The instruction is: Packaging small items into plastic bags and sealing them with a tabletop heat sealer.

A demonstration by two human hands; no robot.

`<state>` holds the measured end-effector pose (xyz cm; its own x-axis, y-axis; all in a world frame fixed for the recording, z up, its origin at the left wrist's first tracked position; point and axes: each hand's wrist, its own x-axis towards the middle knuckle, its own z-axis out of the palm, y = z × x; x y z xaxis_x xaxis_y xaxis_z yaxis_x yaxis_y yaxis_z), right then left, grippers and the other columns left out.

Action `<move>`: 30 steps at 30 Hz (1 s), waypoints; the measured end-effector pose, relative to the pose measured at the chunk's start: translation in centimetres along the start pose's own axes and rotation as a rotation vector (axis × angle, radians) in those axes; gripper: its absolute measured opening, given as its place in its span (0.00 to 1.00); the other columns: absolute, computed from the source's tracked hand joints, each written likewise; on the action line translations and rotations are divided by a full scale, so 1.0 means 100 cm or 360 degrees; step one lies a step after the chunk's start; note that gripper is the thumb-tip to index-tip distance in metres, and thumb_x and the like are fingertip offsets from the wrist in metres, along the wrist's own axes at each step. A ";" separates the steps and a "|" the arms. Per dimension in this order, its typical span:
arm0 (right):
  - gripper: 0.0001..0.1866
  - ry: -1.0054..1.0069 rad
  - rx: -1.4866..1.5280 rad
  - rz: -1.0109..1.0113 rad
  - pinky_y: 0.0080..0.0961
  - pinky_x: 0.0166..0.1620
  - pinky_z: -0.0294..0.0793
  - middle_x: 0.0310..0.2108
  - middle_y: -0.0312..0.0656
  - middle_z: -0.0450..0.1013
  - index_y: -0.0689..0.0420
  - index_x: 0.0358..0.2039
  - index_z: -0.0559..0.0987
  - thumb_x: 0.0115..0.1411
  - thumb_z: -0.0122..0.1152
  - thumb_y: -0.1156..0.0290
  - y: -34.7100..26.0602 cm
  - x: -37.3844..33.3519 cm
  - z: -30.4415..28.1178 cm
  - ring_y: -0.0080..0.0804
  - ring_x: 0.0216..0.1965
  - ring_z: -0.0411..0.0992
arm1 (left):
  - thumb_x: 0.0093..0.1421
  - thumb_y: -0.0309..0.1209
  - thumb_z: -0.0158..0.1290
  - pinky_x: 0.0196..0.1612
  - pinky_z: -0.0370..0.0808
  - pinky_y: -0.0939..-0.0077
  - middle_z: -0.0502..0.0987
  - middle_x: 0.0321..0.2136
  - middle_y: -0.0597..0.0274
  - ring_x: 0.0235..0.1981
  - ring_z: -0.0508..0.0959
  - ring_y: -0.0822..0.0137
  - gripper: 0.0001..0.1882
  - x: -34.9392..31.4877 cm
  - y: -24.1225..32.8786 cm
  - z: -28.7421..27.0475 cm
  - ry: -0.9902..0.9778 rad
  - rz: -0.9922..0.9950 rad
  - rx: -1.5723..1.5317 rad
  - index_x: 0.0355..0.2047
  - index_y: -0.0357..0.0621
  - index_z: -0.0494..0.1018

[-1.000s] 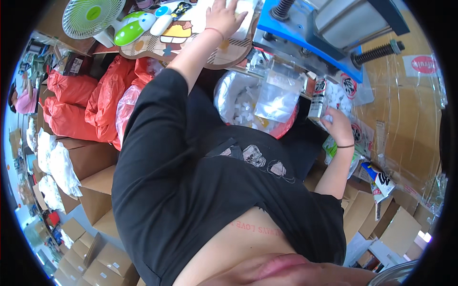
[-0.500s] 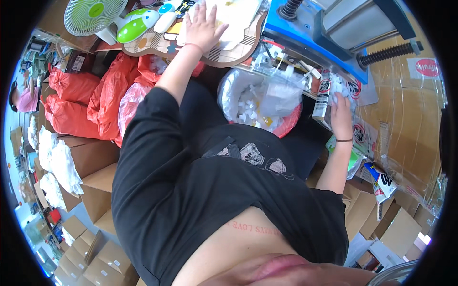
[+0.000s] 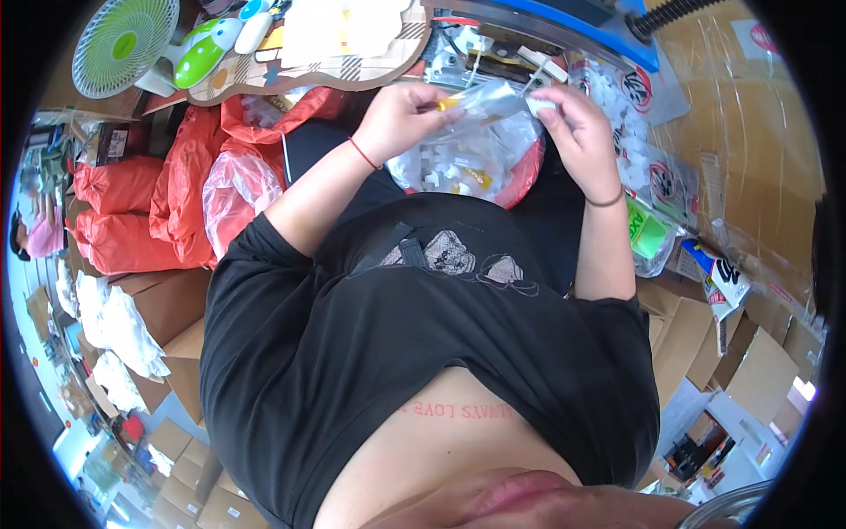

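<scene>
My left hand [image 3: 407, 121] pinches a small clear plastic bag [image 3: 487, 103] with a yellow patch near my fingers. The bag stretches to the right toward my right hand [image 3: 577, 134]. Between that hand's thumb and fingers is a small white plastic piece [image 3: 540, 107], close to the bag's edge. Whether the piece touches the bag, I cannot tell. Beneath both hands stands a round bin [image 3: 526, 179] with a clear and red liner. Several white plastic pieces [image 3: 441, 169] and yellow-marked bags lie in it.
More white pieces [image 3: 630, 141] fill a box at the right. Ahead is a patterned mat [image 3: 401, 55] bearing white sheets [image 3: 339, 35], beside a green fan [image 3: 123, 44]. A blue press [image 3: 573, 22] stands at the far right. Red sacks [image 3: 123, 240] and cardboard boxes sit at the left.
My left hand came back from the sheets on the mat and now holds a clear bag. My right hand moved left from the box of white pieces, carrying one.
</scene>
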<state>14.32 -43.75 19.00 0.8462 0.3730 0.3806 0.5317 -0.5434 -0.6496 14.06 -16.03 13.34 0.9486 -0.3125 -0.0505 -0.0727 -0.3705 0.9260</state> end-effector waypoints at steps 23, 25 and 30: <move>0.15 -0.0461 -0.1057 0.0644 0.42 0.45 0.71 0.41 0.52 0.72 0.51 0.51 0.74 0.63 0.55 0.66 0.074 -0.041 -0.045 0.56 0.44 0.71 | 0.60 0.25 0.58 0.43 0.78 0.77 0.81 0.38 0.60 0.38 0.81 0.72 0.11 0.037 -0.003 0.044 -0.0344 -0.0503 -0.1518 0.44 0.38 0.76; 0.15 -0.0420 -0.1086 0.0669 0.42 0.45 0.71 0.40 0.51 0.72 0.51 0.50 0.75 0.62 0.55 0.67 0.065 -0.037 -0.045 0.55 0.43 0.71 | 0.60 0.28 0.59 0.41 0.79 0.74 0.81 0.38 0.57 0.37 0.82 0.68 0.15 0.047 -0.010 0.041 -0.0288 -0.0503 -0.1506 0.46 0.36 0.75; 0.15 -0.0205 -0.1070 0.0583 0.41 0.44 0.72 0.42 0.51 0.71 0.52 0.50 0.75 0.63 0.55 0.67 0.071 -0.056 -0.049 0.55 0.44 0.71 | 0.61 0.34 0.58 0.45 0.78 0.67 0.81 0.38 0.51 0.40 0.82 0.60 0.22 0.055 -0.035 -0.022 0.0593 -0.0140 -0.0648 0.53 0.38 0.70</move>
<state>13.56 -53.34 15.47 0.9832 0.1438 0.1126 0.1612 -0.9731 -0.1648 20.25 -14.54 10.63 0.9958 0.0620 -0.0670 0.0666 0.0095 0.9977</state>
